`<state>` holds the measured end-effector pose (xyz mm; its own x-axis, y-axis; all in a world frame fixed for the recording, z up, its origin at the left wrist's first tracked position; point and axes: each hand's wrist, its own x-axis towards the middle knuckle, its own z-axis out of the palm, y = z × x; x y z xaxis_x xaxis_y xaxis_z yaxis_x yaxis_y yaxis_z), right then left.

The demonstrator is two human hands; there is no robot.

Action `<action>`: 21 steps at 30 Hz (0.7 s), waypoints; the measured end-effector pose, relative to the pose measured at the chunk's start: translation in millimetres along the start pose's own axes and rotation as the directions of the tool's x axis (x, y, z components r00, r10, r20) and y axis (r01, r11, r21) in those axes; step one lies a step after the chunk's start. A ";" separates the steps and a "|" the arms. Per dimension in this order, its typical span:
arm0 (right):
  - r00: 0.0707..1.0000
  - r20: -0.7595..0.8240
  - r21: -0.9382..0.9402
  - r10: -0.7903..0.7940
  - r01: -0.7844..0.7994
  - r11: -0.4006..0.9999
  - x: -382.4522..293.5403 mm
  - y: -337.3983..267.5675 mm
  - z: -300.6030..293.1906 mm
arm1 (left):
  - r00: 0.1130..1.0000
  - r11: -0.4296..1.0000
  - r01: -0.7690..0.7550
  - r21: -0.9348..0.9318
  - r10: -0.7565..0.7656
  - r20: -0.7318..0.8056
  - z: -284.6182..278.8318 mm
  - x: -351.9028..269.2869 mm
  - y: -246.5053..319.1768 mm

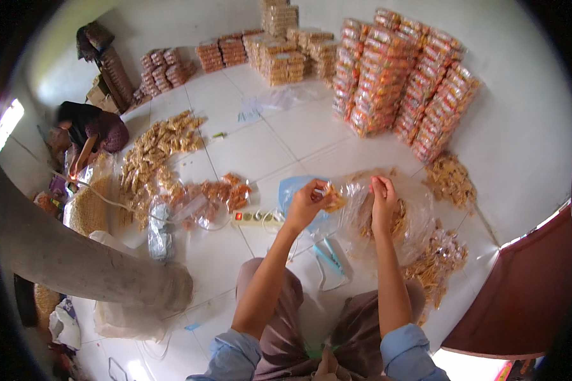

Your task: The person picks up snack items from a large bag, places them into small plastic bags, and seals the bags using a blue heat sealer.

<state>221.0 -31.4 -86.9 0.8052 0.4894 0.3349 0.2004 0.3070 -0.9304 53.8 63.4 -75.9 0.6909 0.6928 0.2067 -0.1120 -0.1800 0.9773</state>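
My left hand [310, 202] grips a small clear plastic bag of yellowish snack pieces [334, 200]. To its right my right hand [383, 190] is raised with thumb and fingertips close together; whether anything thin is between them I cannot tell. Below and behind the right hand lies a large clear plastic bag [417, 224] with brown-yellow snack pieces inside. A blue plastic sheet or bag [290, 188] lies behind the left hand. Between my forearms, on the tiles, rests a light-blue hand-held tool with two long arms [331, 257], its white cord curling beside it.
A power strip [255, 217] lies left of my left hand. Bagged orange snacks [219, 190] and a heap of small packets [157, 143] spread leftward. Another person [95, 128] crouches at far left. Tall stacks of packs [381, 81] stand ahead; a grey pillar [90, 262] is near left.
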 end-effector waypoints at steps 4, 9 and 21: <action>0.996 0.055 -0.428 0.072 -0.042 0.903 -44.2 134.9 -22.4 | 0.991 0.998 0.070 -0.004 -0.070 -0.119 -5.4 -2.1 6.6; 0.890 0.300 -0.865 0.344 0.102 0.491 -147.6 229.8 -38.7 | 0.970 0.986 0.168 0.011 -0.164 -0.177 -18.3 -4.2 11.4; 0.943 0.278 -0.847 0.180 0.152 0.510 -163.9 262.8 -46.1 | 0.963 0.970 0.164 0.177 -0.119 -0.240 -11.2 5.6 10.9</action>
<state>167.5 -68.6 -393.2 0.6406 0.7441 0.1897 0.6973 -0.4602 -0.5495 48.4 73.2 -63.5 0.5074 0.8565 0.0943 0.1310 -0.1848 0.9740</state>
